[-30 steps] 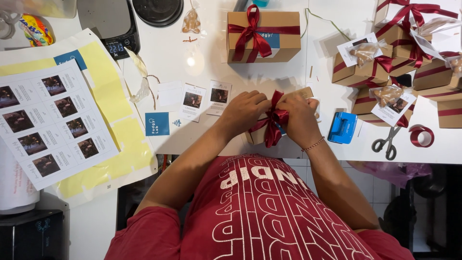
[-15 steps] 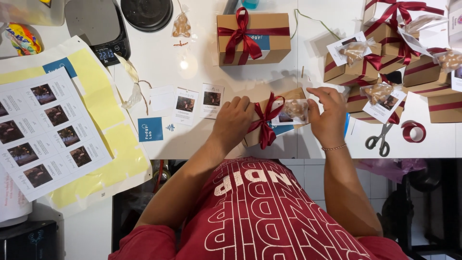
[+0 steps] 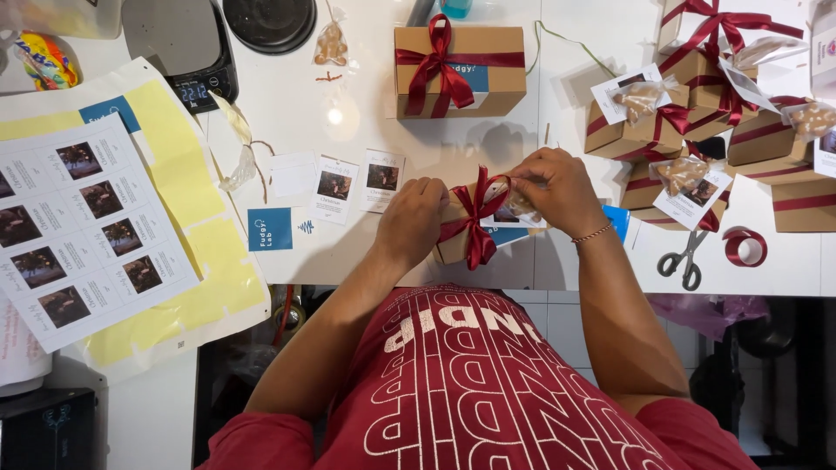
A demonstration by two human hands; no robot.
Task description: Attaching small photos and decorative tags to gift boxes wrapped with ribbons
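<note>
A small brown gift box (image 3: pixel 453 248) tied with a dark red ribbon bow (image 3: pixel 475 222) lies at the near edge of the white table (image 3: pixel 348 252). My left hand (image 3: pixel 411 219) grips the box's left side. My right hand (image 3: pixel 553 187) is closed over its right side and pinches a small clear bag of sweets with a white card (image 3: pixel 514 207) against the top, beside the bow. Part of the box is hidden under both hands.
A larger ribboned brown box (image 3: pixel 460 70) stands behind. Several finished ribboned boxes (image 3: pixel 697 113) are stacked at the right, with scissors (image 3: pixel 684 258) and a ribbon roll (image 3: pixel 745 247) near them. Photo cards (image 3: pixel 357 183), a yellow label sheet (image 3: pixel 96 218) and a kitchen scale (image 3: pixel 187 48) lie at the left.
Both hands were on the bow. The right hand then lifted away with the small bag and card, and now holds them against the box top.
</note>
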